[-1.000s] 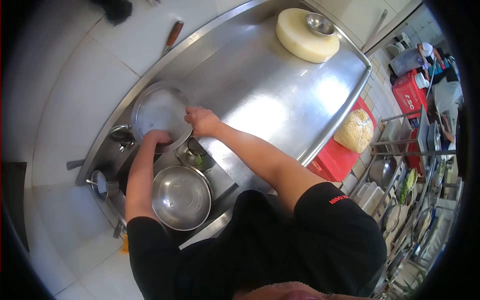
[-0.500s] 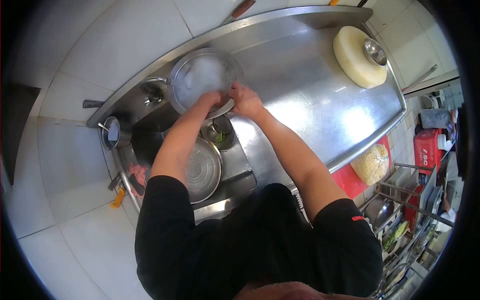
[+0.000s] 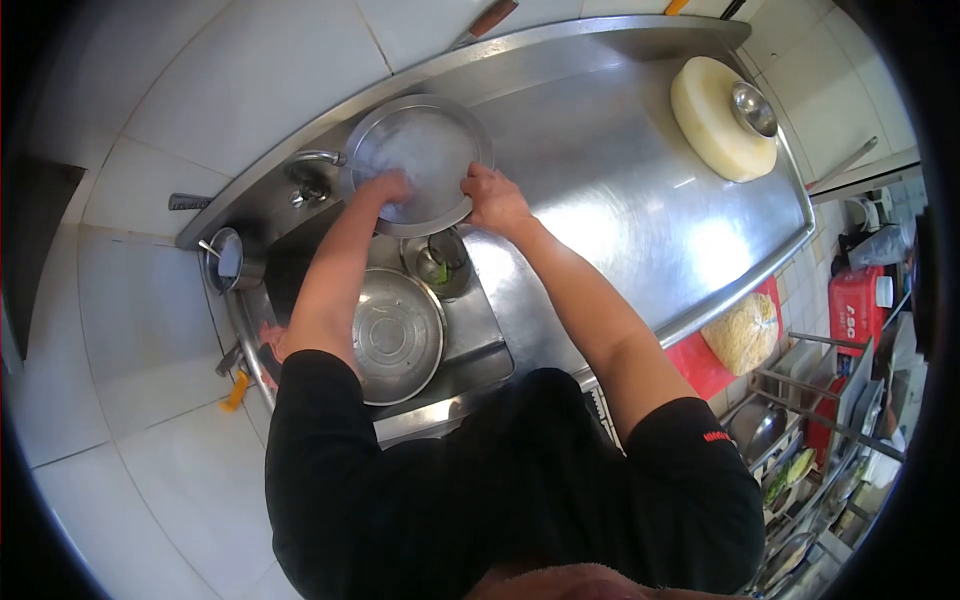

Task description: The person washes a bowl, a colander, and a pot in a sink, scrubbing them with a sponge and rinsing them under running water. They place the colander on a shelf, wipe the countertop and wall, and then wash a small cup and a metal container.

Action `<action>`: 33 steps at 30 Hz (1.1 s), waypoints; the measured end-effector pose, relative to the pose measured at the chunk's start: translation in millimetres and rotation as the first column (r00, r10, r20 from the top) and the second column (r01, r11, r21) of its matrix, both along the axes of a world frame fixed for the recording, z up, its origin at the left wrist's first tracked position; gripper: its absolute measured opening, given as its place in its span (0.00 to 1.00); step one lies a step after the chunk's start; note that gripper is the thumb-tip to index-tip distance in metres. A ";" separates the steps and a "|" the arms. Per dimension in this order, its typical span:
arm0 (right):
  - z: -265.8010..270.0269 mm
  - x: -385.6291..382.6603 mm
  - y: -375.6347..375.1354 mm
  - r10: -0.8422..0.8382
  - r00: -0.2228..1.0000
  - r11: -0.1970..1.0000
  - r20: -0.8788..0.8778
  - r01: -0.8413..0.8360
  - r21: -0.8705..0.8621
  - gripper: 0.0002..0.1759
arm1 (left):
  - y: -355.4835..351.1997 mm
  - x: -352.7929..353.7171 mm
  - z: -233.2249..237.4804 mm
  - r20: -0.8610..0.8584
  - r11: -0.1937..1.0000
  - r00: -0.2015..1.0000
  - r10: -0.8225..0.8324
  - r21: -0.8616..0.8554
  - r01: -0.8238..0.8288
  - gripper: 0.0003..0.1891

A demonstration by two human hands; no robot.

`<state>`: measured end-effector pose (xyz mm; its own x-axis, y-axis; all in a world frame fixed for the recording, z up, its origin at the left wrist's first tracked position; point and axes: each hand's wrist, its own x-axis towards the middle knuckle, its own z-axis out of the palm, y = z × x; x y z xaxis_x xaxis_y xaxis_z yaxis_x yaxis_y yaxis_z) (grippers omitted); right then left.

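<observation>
Pinching the rim of the round, axis-less basin (image 3: 425,101) with the right hand (image 3: 497,203), on the side away from the tap (image 3: 320,157); lying tap-ward of that grip. Reaching into the basin's suds with the left hand (image 3: 390,187), nearer the tap; cannot tell whether spread or pressed together.
</observation>
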<state>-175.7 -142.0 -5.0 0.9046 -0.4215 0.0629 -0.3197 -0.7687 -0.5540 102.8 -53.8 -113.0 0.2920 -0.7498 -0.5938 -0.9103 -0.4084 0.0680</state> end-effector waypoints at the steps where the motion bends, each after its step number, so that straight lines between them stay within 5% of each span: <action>1: 1.4 -0.5 0.4 -0.008 1.000 1.000 0.004 0.008 -0.006 0.17 | -2.5 -2.3 3.5 0.030 0.998 0.999 -0.033 -0.045 0.035 0.20; 3: 2.6 -2.3 3.1 -0.025 1.000 1.000 0.011 0.025 -0.014 0.17 | -7.6 -14.6 23.3 0.092 0.986 0.991 -0.096 -0.128 0.107 0.18; 6: 3.6 -1.6 2.5 -0.009 1.000 0.999 -0.002 0.009 -0.031 0.18 | -13.1 80.5 -105.8 -0.040 0.905 0.976 0.212 -0.369 -0.212 0.16; 8: 1.7 -0.8 1.1 -0.009 1.000 1.000 -0.004 0.009 -0.016 0.19 | -9.8 42.9 -52.5 -0.523 0.590 0.750 0.405 -0.477 -0.651 0.16; 10: 0.2 -0.1 2.4 -0.004 1.000 1.000 0.004 0.004 -0.008 0.19 | -1.3 46.8 -57.8 -0.718 0.335 0.604 0.347 -0.507 -0.795 0.15; 11: 0.3 -0.3 2.5 -0.005 1.000 1.000 0.011 0.005 -0.008 0.19 | 0.4 54.8 -70.4 -0.698 0.289 0.654 0.292 -0.587 -0.756 0.14; 13: 0.4 -0.5 1.6 -0.001 1.000 1.000 0.014 0.001 -0.017 0.20 | 4.7 52.6 -56.9 -0.958 0.122 0.285 0.021 -0.281 -0.952 0.11; 14: -0.3 -0.4 1.0 0.005 1.000 1.000 0.010 -0.005 -0.024 0.20 | 5.5 47.3 -44.0 -0.951 0.119 -0.207 -0.231 0.183 -0.976 0.10; 15: -1.0 -0.4 0.2 0.011 1.000 0.999 0.005 -0.011 -0.030 0.20 | 6.9 36.8 -27.9 -0.649 0.232 -0.621 -0.440 0.586 -0.776 0.09; 18: 4.0 0.8 0.3 0.003 0.999 1.000 -0.054 -0.002 0.007 0.20 | 18.2 25.3 -18.4 -0.644 0.122 -0.610 -0.461 0.635 -0.763 0.09; 21: 2.1 1.9 -0.4 0.006 0.998 1.000 -0.055 -0.006 -0.013 0.20 | 23.4 -20.5 48.7 -0.519 0.004 -0.583 -0.624 0.745 -0.667 0.10; 27: 7.2 0.6 -0.3 0.005 0.998 1.000 -0.060 -0.005 0.004 0.21 | 36.6 -38.8 75.6 -0.676 -0.124 -0.289 -0.678 0.492 -0.861 0.13; 33: 2.0 -0.1 -1.9 0.007 1.000 1.000 -0.010 -0.007 0.010 0.21 | 47.3 -3.6 54.5 -0.473 0.014 -0.276 -0.837 0.485 -0.874 0.12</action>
